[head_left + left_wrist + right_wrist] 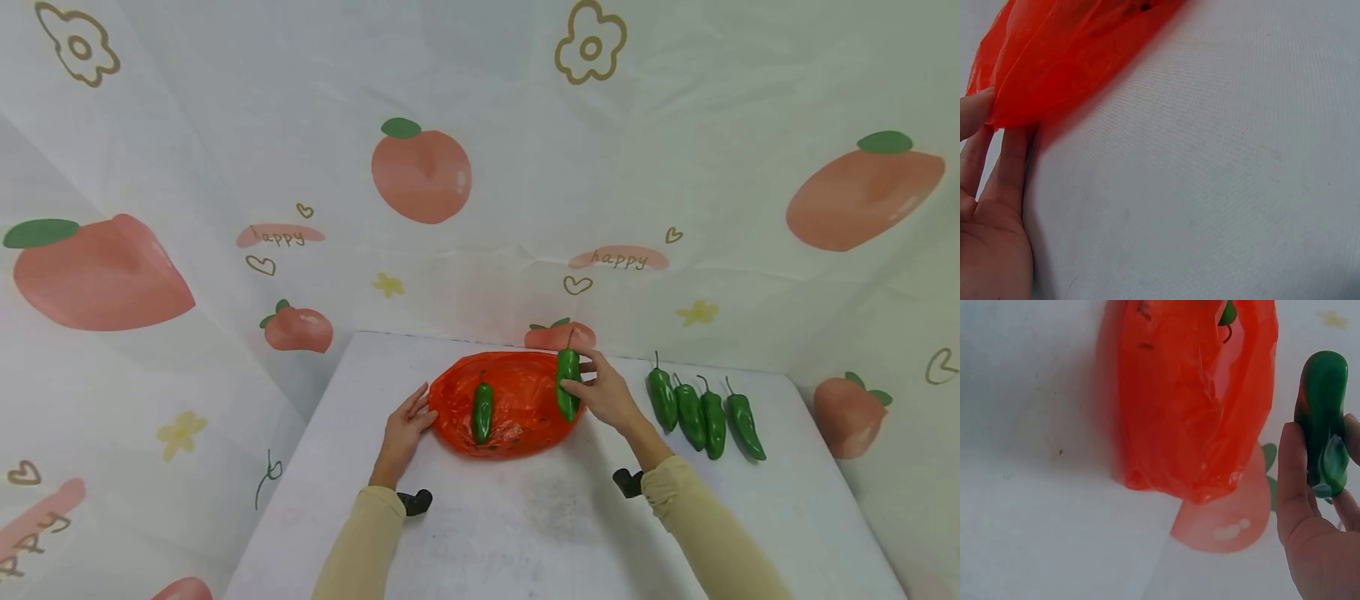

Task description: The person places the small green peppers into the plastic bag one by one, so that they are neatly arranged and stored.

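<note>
A red plastic bag point(517, 417) lies spread on the white table, and one green chili pepper point(483, 412) rests on or in it. My left hand point(405, 433) is at the bag's left end. In the left wrist view the thumb point(975, 112) lies over the red film and fingers sit beneath it, pinching the edge. Over the bag's right end, my right hand point(603, 390) holds another green chili pepper point(567, 385) upright, stem up. The right wrist view shows this held pepper point(1322, 419) between thumb and fingers, apart from the bag point(1179, 412).
Several green chili peppers point(692, 417) lie side by side on the table to the right of my right hand. A white cloth point(495, 267) printed with peaches hangs behind the table point(525, 533) and along both sides.
</note>
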`<state>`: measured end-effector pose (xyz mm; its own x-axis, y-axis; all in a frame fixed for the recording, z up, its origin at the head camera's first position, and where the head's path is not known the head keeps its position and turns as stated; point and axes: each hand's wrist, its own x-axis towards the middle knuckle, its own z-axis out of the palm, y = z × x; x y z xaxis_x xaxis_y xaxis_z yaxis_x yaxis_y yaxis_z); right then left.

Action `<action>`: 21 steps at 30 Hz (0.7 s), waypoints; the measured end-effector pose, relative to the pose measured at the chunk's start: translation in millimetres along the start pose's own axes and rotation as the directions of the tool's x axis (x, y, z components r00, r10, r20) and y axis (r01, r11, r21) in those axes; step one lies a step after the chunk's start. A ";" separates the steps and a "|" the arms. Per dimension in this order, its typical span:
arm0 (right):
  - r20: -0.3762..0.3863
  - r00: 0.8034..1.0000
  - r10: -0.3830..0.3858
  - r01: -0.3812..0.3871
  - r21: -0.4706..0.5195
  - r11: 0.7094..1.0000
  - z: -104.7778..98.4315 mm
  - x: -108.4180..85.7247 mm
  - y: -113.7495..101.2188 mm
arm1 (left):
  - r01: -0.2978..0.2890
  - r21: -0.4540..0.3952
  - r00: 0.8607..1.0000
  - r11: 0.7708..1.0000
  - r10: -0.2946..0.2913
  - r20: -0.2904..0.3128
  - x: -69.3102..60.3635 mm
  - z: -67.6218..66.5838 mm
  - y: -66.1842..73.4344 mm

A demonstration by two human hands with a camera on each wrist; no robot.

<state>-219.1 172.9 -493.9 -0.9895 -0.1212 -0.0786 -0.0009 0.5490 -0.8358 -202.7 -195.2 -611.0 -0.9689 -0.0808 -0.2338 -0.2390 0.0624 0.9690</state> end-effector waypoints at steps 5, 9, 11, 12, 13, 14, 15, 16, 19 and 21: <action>0.011 1.000 0.001 -0.001 0.036 0.999 7.6 2.1 -2.6 | 0.007 0.019 1.000 1.000 -0.007 -0.006 1.3 -1.0 0.5; 0.027 0.999 0.026 -0.028 0.053 0.998 15.5 4.0 -3.7 | 0.009 0.025 1.000 1.000 -0.009 -0.004 1.6 -1.0 0.8; 0.034 0.999 0.039 -0.041 0.056 0.998 19.7 4.7 -3.9 | 0.011 0.021 1.000 1.000 -0.011 -0.003 1.0 -0.3 1.0; 0.039 0.999 0.037 -0.039 0.053 0.998 21.8 4.9 -4.2 | 0.016 0.016 1.000 1.000 -0.016 -0.005 0.6 0.0 1.1; 0.041 0.998 0.039 -0.041 0.054 0.998 24.0 5.0 -4.6 | 0.022 0.012 1.000 1.000 -0.022 -0.009 0.4 0.4 1.1; 0.045 0.998 0.037 -0.040 0.055 0.998 26.0 5.1 -5.0 | 0.024 0.009 1.000 1.000 -0.024 -0.011 0.1 0.6 1.2; 0.046 0.998 0.041 -0.044 0.057 0.997 28.0 5.2 -5.6 | 0.024 0.008 1.000 1.000 -0.023 -0.012 0.0 0.8 1.2; 0.050 0.998 0.040 -0.043 0.056 0.998 29.7 5.0 -6.3 | 0.022 0.010 1.000 1.000 -0.022 -0.010 -0.4 0.9 1.3; 0.055 0.998 0.040 -0.043 0.057 0.997 34.9 5.0 -8.5 | 0.022 0.012 1.000 1.000 -0.022 -0.006 -0.1 0.6 1.0; 0.055 0.998 0.029 -0.033 0.063 0.997 38.3 5.1 -9.5 | 0.019 0.017 1.000 1.000 -0.019 0.002 0.2 0.1 0.8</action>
<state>-218.6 135.4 -507.3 -0.9796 -0.1506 -0.1327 0.0404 0.4996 -0.8653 -203.0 -195.0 -610.2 -0.9643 -0.0801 -0.2522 -0.2583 0.0775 0.9629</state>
